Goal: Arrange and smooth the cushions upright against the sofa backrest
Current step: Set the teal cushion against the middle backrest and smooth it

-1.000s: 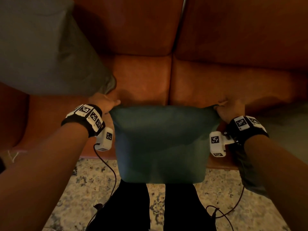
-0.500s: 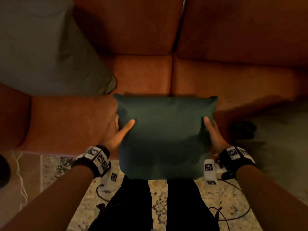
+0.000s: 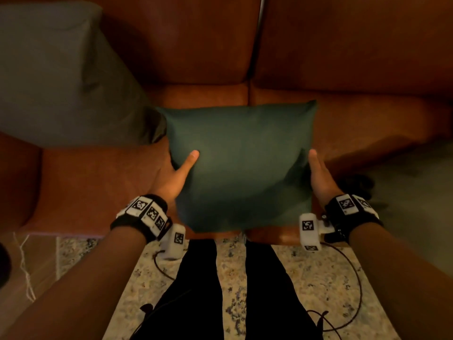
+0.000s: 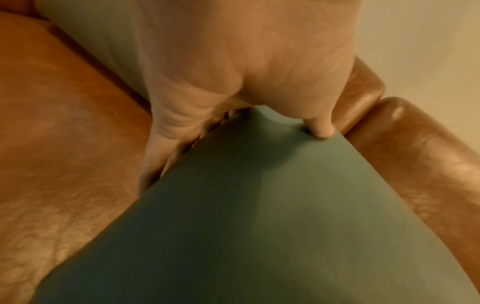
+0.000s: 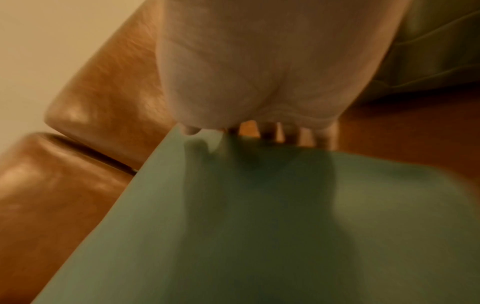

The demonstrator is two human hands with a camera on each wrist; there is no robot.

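I hold a dark green square cushion [image 3: 241, 165] in front of me over the front part of the brown leather sofa seat [image 3: 98, 190]. My left hand [image 3: 175, 176] grips its left edge, thumb on the front face and fingers behind. On the right edge my right hand [image 3: 318, 175] grips the same way. In the left wrist view the thumb [image 4: 322, 129] presses into the green cushion [image 4: 259, 205]. The right wrist view shows my right hand [image 5: 272, 61] clamping the cushion [image 5: 259, 226] edge. The backrest [image 3: 186, 40] stands beyond the cushion, apart from it.
A larger grey-green cushion [image 3: 51, 77] leans in the sofa's left corner. Another greyish cushion [image 3: 416, 192] lies on the seat at the right. A patterned rug [image 3: 306, 278] and loose cables [image 3: 353, 290] lie around my legs below.
One second ago I held the cushion hanging by its top corners. Both hands have since shifted to its side edges, and the cushion sits higher, over the seat.
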